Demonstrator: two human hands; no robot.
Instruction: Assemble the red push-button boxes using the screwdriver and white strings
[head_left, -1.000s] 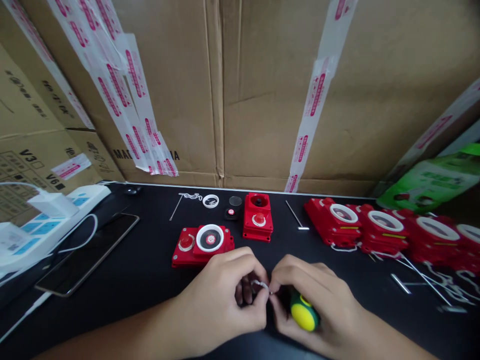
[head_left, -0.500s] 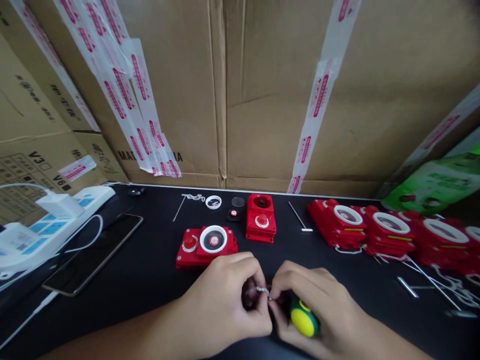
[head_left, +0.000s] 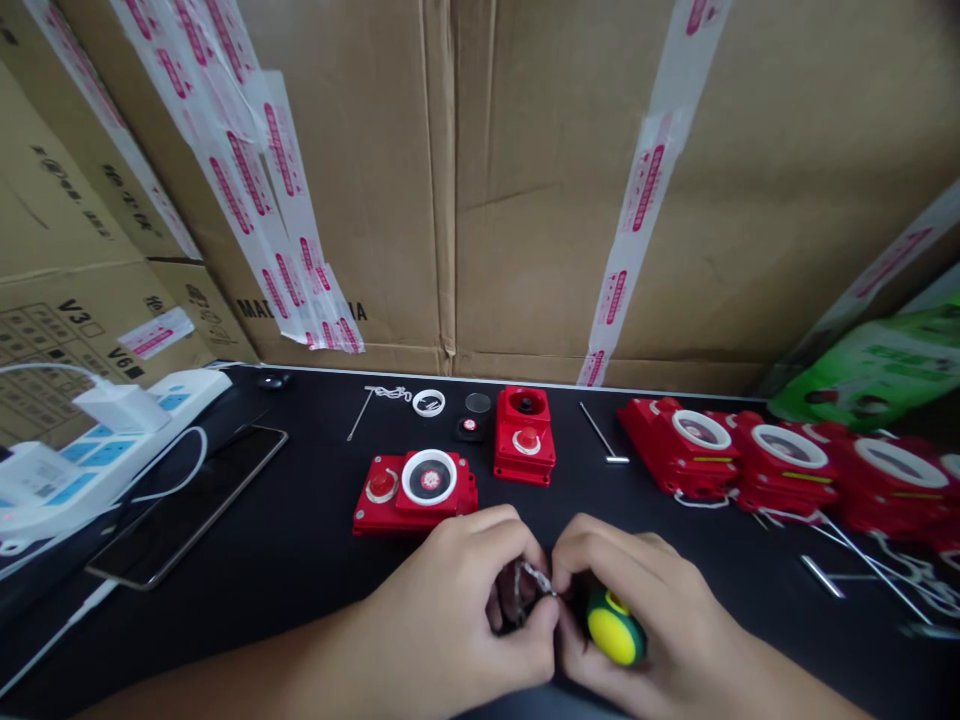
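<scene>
My left hand [head_left: 480,600] is closed, its thumb and fingers pinching a small metal chain [head_left: 537,577]. The chain loops inside the curled fingers. Fingertips of my right hand [head_left: 637,600] meet the left ones at the chain's end, though what exactly they pinch is too small to make out. A screwdriver [head_left: 616,630] with a yellow and green handle is tucked in my right palm, its shaft hidden. Just beyond my left hand lies a red alarm box [head_left: 416,492] with a white ring and a red button. A second red box [head_left: 523,437] without a ring stands behind it.
Several red boxes [head_left: 701,450] line the right side, with white cords and T-shaped metal rods [head_left: 823,577]. Another rod [head_left: 600,435], a white ring [head_left: 428,403] and a chain [head_left: 390,393] lie at the back. Left are a phone [head_left: 195,505] and power strip [head_left: 112,440]. Cardboard [head_left: 525,250] walls the rear.
Both hands have shifted slightly right. More of the chain shows as a loop within my left fingers. The screwdriver stays in my right palm.
</scene>
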